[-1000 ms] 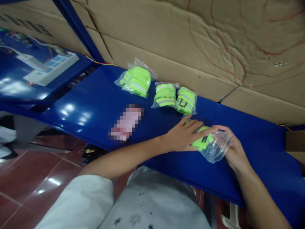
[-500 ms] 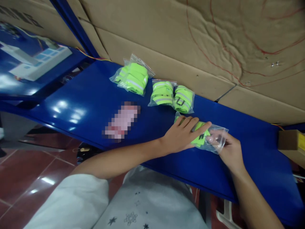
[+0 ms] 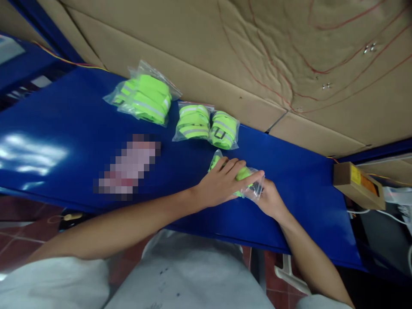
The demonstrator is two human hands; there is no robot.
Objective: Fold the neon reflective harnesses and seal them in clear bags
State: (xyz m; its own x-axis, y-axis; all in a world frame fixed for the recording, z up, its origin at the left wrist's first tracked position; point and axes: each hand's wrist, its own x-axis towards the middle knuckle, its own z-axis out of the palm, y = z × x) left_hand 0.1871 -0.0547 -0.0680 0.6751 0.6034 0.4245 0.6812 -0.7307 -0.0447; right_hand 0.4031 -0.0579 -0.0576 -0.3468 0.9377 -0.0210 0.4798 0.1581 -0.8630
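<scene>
A clear plastic bag with a neon green strap (image 3: 243, 172) in it lies at the front middle of the blue table. My left hand (image 3: 219, 183) lies across the top of this bag, fingers curved over it. At the bag's right end, my right hand (image 3: 269, 198) grips the clear plastic, its fingertips partly hidden behind it. Behind my hands rest more bagged green straps: a large bundle (image 3: 148, 98) on the left, a middle one (image 3: 194, 122) and a smaller one (image 3: 224, 130) with a black buckle, the latter two touching.
The blue table (image 3: 180, 171) backs onto a cardboard wall (image 3: 193, 51) with red wires. A pixelated pink item (image 3: 130, 165) lies on the left. An open cardboard box (image 3: 358, 185) stands at the right end, near white cables.
The view has shifted to the right, bringing the cardboard box further in. My right hand has drawn closer to my left hand, and less of the bag shows between them.
</scene>
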